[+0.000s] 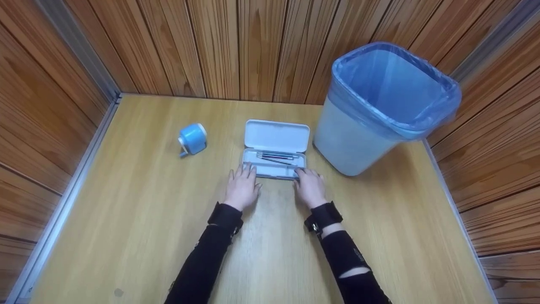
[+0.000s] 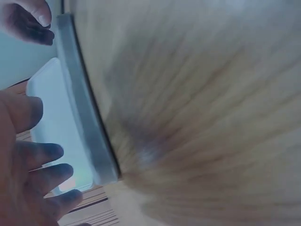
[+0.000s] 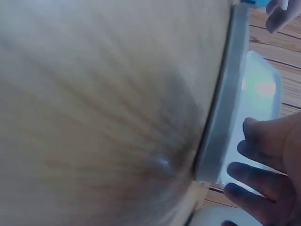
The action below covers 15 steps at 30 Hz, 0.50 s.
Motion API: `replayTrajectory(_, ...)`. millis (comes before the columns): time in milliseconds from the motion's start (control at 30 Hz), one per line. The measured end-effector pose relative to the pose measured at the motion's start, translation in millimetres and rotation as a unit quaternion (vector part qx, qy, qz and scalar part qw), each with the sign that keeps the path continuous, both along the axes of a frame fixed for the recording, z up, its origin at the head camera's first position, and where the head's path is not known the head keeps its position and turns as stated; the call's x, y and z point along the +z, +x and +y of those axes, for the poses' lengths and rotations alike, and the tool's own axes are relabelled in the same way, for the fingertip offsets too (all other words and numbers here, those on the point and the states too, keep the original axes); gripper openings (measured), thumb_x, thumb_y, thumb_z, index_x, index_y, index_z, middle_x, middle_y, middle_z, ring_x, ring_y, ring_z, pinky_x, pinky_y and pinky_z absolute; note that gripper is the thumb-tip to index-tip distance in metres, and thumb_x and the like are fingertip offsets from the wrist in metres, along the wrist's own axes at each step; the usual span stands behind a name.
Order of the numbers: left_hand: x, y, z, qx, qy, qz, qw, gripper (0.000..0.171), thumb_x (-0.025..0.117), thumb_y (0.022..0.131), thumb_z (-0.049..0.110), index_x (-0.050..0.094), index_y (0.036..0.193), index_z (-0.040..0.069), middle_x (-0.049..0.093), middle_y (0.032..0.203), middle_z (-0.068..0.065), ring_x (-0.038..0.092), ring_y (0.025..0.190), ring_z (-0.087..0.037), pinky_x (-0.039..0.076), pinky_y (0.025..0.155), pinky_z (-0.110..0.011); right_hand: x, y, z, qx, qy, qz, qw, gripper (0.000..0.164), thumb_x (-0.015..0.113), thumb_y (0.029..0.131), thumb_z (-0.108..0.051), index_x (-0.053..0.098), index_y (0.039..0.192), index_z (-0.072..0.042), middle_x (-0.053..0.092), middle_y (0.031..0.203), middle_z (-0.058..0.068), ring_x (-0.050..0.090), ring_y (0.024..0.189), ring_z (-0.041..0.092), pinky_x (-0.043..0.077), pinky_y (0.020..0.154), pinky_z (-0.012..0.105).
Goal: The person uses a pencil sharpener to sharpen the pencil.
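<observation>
Fingers extended and apart, the left hand (image 1: 242,188) and right hand (image 1: 311,188) lie at the near corners of an opened pencil case (image 1: 271,170) containing pencils (image 1: 275,157).

From my remote seat I see a pale blue-grey, rectangular, hinged pencil case (image 1: 273,170) flat just ahead of both hands, its long near side spanning from the left hand's (image 1: 242,186) fingertips to the right hand's (image 1: 311,186). Its smooth, rounded-corner lid (image 1: 276,136) stands open, tipped back on the side away from them. Beyond and between the fingertips, I make out several slender, dark-and-pale pencils (image 1: 275,156) lying roughly lengthwise in the base.
</observation>
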<state>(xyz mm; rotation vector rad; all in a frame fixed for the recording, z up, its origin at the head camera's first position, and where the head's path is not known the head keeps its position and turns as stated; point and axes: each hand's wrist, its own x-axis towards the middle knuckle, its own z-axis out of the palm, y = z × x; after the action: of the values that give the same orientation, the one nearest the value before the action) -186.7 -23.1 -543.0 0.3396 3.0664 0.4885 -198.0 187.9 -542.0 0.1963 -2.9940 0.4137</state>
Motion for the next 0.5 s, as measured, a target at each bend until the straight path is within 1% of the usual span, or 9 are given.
replayTrajectory(67,-3.1,0.6,0.5,0.0,-0.005,-0.019,0.9998,0.056,0.054,0.089,0.034,0.041,0.136,0.007,0.037,0.145,-0.013,0.03,0.136,-0.035,0.022,0.109,-0.056,-0.6,-2.9,-0.5,-0.003,0.009,-0.013,1.0,0.028,0.064,0.082,-0.016,0.064,0.11,-0.01,0.064,0.111,0.012,0.057,0.103,0.031,0.042,0.086,0.049)
replayTrajectory(133,-5.7,2.1,0.4,-0.001,-0.011,-0.026,0.9996,0.056,0.054,0.089,0.035,0.041,0.135,0.007,0.039,0.144,-0.013,0.031,0.136,-0.035,0.021,0.11,-0.056,-1.0,-5.0,-0.6,-0.002,0.019,-0.013,1.0,0.021,0.065,0.082,-0.015,0.068,0.102,-0.01,0.067,0.103,0.011,0.058,0.096,0.031,0.044,0.082,0.047)
replayTrajectory(267,-7.9,6.0,-0.9,-0.002,-0.015,-0.015,0.9998,0.056,0.054,0.088,0.036,0.043,0.134,0.007,0.044,0.141,-0.013,0.035,0.134,-0.034,0.02,0.11,-0.056,-2.1,-6.2,0.3,-0.002,0.019,0.005,1.0,0.01,0.067,0.08,-0.013,0.072,0.088,-0.01,0.07,0.087,0.009,0.06,0.085,0.031,0.045,0.077,0.045)
replayTrajectory(367,-7.3,10.6,-1.9,-0.007,-0.016,-0.005,0.9998,0.055,0.054,0.088,0.037,0.045,0.133,0.008,0.046,0.139,-0.013,0.037,0.133,-0.034,0.02,0.109,-0.057,-3.2,-3.8,1.7,-0.008,0.016,0.014,1.0,0.008,0.068,0.079,-0.012,0.073,0.085,-0.01,0.071,0.083,0.01,0.06,0.083,0.031,0.044,0.078,0.045)
replayTrajectory(500,-5.9,18.2,-3.1,-0.012,-0.024,0.003,0.9996,0.054,0.055,0.087,0.039,0.048,0.131,0.009,0.049,0.137,-0.011,0.04,0.131,-0.032,0.021,0.108,-0.058,-3.5,2.5,4.0,-0.006,0.025,0.013,1.0,0.007,0.068,0.078,-0.013,0.073,0.083,-0.011,0.071,0.083,0.008,0.059,0.085,0.031,0.041,0.081,0.044)
